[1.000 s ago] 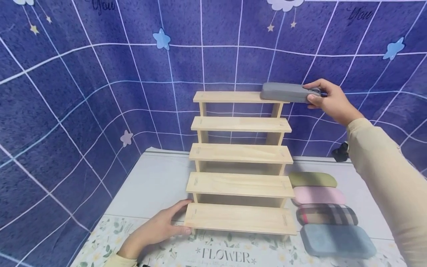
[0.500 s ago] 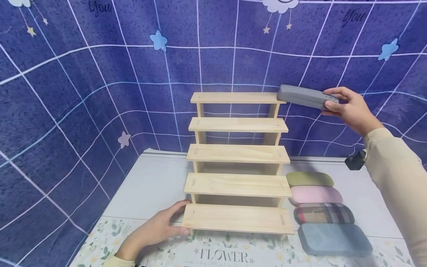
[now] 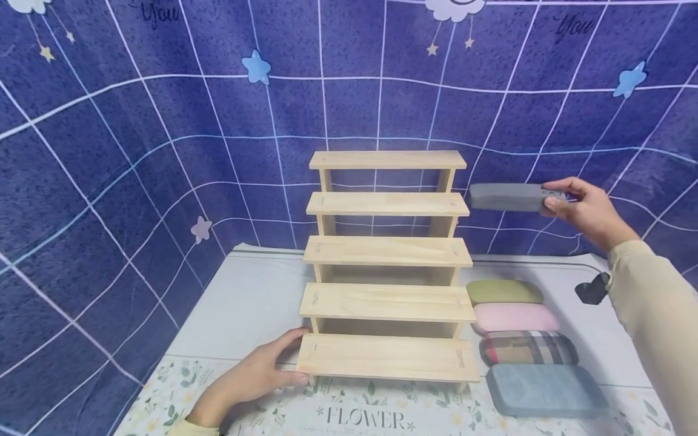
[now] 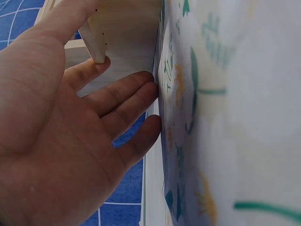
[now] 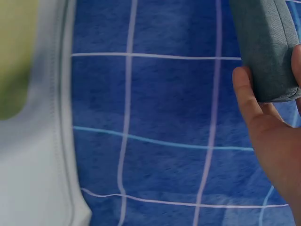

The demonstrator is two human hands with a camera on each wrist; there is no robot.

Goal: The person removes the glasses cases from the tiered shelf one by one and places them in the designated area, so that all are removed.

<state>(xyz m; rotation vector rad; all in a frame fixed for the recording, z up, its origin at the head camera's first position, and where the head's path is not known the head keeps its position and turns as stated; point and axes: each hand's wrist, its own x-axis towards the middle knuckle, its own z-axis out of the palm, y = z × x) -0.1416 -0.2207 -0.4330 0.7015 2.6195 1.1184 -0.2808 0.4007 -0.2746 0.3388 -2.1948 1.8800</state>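
Observation:
My right hand [image 3: 589,209] holds a grey glasses case [image 3: 507,197] by its right end, thumb in front and fingers behind. The case hangs level in the air, right of the wooden tiered stand [image 3: 387,249], around the height of its second shelf from the top. In the right wrist view the fingers wrap the end of the grey case [image 5: 268,52]. At the stand's lower left, my left hand [image 3: 256,374] grips the end of the bottom step between thumb and forefinger. In the left wrist view the left hand's [image 4: 75,117] forefinger touches a wooden side panel [image 4: 94,40]; the other fingers extend loosely near the cloth.
Right of the stand lie an olive case [image 3: 504,292], a pink case [image 3: 515,318], a plaid case [image 3: 529,348] and a light blue case [image 3: 545,390] in a column. A floral cloth [image 3: 180,387] covers the table front. A blue grid curtain [image 3: 163,200] hangs behind and at left.
My right hand has drawn the grey glasses case off the top shelf's right end, rightward and then down beside the stand. The left hand stays at the bottom step.

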